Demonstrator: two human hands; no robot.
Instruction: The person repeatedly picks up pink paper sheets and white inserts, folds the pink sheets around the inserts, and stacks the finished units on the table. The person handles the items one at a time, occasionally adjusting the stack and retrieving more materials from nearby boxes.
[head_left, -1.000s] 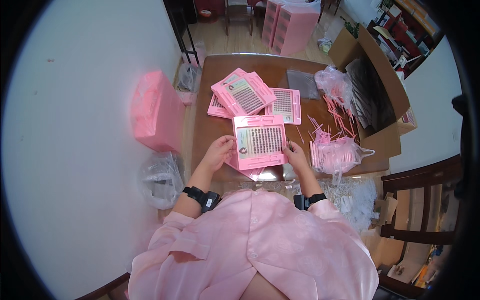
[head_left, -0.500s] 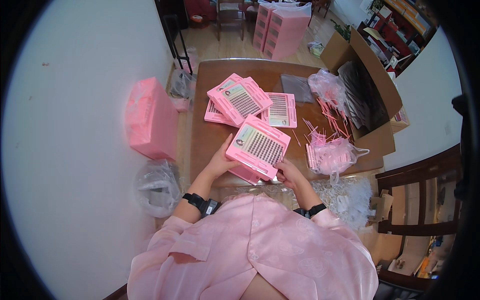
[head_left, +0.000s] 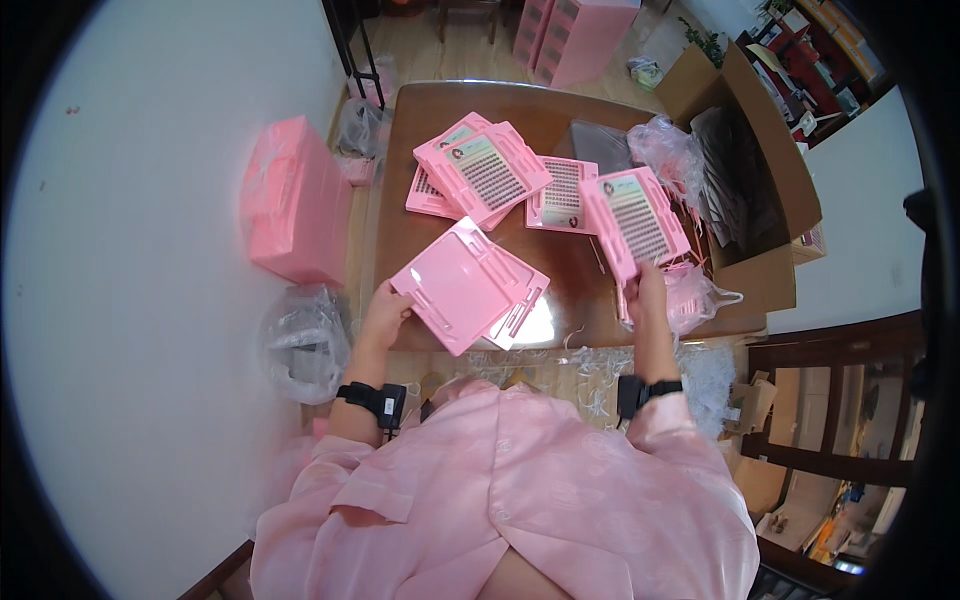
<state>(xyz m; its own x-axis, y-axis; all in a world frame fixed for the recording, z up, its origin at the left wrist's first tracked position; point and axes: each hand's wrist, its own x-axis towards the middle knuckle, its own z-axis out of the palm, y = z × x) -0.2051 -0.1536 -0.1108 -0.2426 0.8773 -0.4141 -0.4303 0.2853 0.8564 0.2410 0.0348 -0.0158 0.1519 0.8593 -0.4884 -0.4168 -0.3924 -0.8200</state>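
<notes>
My right hand [head_left: 648,295] grips the lower edge of a pink tray of false eyelashes [head_left: 635,222], held up over the right side of the table. Rows of small dark lash clusters and a pale printed header show on its face. At the near left, my left hand [head_left: 384,316] holds the left edge of a bare pink tray [head_left: 455,285], thumb on top. Another pink tray [head_left: 520,318] lies partly hidden under it. Beyond, several filled lash trays [head_left: 490,175] are piled askew, and one more lash tray [head_left: 562,195] lies at their right.
On the brown table [head_left: 570,295], a clear bag with pink pieces [head_left: 690,300] sits at the right, partly behind my right hand. An open cardboard box [head_left: 780,170] stands beside a crumpled plastic bag [head_left: 665,150] and a grey flat packet [head_left: 600,145]. A wrapped pink box [head_left: 300,205] stands left.
The filled lash tray has moved right and up in my right hand, away from my left. The bare pink tray beneath is uncovered, and my left hand holds it.
</notes>
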